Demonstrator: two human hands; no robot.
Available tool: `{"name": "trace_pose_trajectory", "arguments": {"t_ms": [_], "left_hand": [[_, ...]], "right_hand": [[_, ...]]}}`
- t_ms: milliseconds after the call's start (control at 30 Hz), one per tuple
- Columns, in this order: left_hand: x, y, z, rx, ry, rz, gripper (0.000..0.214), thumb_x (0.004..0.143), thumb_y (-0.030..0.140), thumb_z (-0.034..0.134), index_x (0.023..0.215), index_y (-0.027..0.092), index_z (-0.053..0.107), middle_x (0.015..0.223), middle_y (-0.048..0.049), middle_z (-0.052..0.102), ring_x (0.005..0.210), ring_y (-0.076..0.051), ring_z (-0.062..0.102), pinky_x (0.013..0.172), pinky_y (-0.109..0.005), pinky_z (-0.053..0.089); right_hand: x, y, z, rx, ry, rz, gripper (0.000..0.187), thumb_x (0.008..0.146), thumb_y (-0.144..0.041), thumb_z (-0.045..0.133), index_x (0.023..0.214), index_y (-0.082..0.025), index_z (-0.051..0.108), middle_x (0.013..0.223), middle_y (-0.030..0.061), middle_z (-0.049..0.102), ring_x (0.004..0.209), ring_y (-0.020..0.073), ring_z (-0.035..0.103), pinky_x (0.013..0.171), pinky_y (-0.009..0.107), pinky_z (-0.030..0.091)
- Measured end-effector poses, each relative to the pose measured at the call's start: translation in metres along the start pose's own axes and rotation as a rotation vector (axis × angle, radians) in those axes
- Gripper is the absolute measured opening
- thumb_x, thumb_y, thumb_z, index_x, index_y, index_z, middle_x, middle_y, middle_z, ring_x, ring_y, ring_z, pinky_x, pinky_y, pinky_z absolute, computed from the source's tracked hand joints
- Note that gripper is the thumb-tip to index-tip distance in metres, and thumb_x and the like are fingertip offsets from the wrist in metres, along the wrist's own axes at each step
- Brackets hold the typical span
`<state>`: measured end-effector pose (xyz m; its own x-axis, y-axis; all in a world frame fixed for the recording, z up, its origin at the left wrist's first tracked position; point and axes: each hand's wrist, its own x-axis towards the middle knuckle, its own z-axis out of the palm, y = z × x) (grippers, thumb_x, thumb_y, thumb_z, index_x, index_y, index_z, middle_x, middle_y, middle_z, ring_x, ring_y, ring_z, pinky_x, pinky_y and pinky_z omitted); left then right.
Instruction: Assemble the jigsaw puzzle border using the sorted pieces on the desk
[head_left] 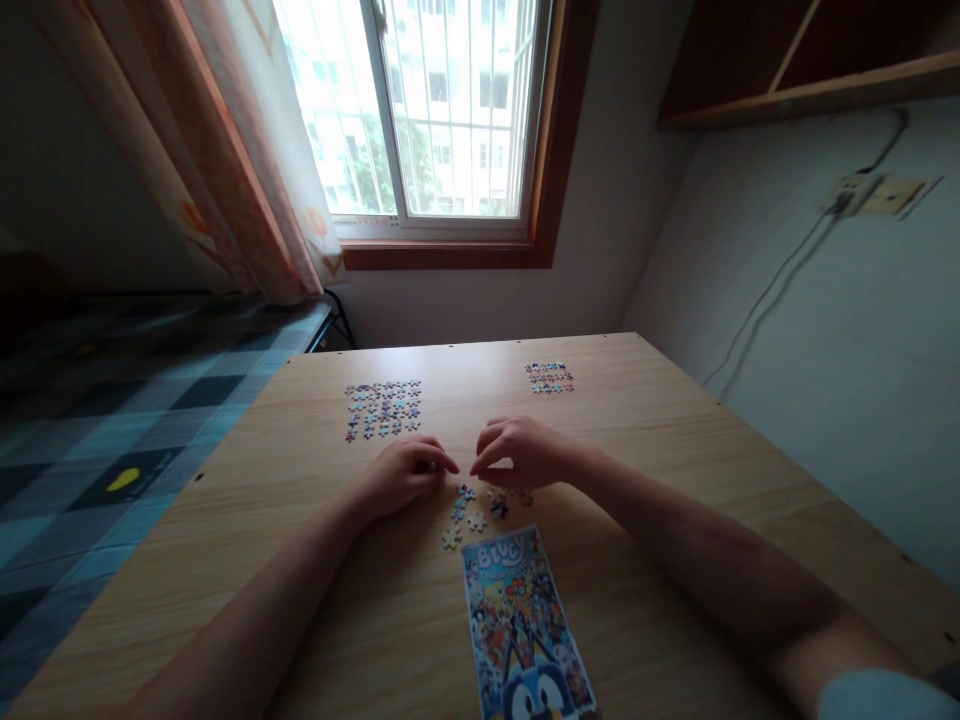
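My left hand (405,472) and my right hand (521,452) rest close together on the wooden table (637,440), fingertips nearly meeting in a pinch. Whatever they pinch is too small to make out. Just below them lie a few loose puzzle pieces (474,512). Nearer to me lies a colourful picture card (523,625) with a cartoon dog and the word BLUEY. A larger patch of laid-out pieces (382,408) sits at the far left of the table. A smaller patch of pieces (550,377) sits at the far right.
A barred window (439,110) with a pale curtain (240,150) is behind the table. A bed with a checked cover (112,420) stands along the left. The wall at right carries a socket and cable (847,195), with a shelf (810,95) above.
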<state>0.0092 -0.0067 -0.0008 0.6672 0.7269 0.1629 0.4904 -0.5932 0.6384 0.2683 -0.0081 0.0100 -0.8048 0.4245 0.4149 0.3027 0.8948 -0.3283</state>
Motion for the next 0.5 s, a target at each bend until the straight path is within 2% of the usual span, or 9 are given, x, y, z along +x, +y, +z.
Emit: {"name": "trace_pose_trajectory", "arguments": {"t_ms": [133, 267, 500], "left_hand": [[0.001, 0.001, 0.000, 0.048, 0.021, -0.015, 0.023, 0.078, 0.014, 0.058, 0.085, 0.023, 0.078, 0.081, -0.0018, 0.068, 0.076, -0.015, 0.060, 0.072, -0.026, 0.046], [0.002, 0.001, 0.002, 0.102, 0.030, -0.019, 0.024, 0.075, 0.011, 0.058, 0.083, 0.024, 0.078, 0.081, -0.0014, 0.069, 0.078, -0.016, 0.061, 0.075, -0.027, 0.046], [0.003, 0.002, 0.003, 0.107, 0.069, -0.024, 0.023, 0.074, 0.011, 0.059, 0.081, 0.024, 0.077, 0.081, -0.0013, 0.070, 0.077, -0.016, 0.061, 0.075, -0.027, 0.046]], "right_hand": [[0.005, -0.004, 0.016, -0.059, -0.048, -0.065, 0.016, 0.089, -0.030, 0.063, 0.097, -0.028, 0.078, 0.091, -0.0005, 0.074, 0.079, 0.0131, 0.060, 0.079, 0.028, 0.049], [0.003, 0.005, 0.020, -0.140, -0.010, -0.057, 0.017, 0.090, -0.030, 0.062, 0.097, -0.027, 0.078, 0.092, -0.0009, 0.074, 0.080, 0.0137, 0.059, 0.079, 0.028, 0.047], [-0.010, 0.030, 0.010, -0.354, 0.134, 0.164, 0.020, 0.089, -0.023, 0.061, 0.077, -0.022, 0.077, 0.083, 0.0021, 0.073, 0.074, 0.0146, 0.055, 0.078, 0.030, 0.044]]}}
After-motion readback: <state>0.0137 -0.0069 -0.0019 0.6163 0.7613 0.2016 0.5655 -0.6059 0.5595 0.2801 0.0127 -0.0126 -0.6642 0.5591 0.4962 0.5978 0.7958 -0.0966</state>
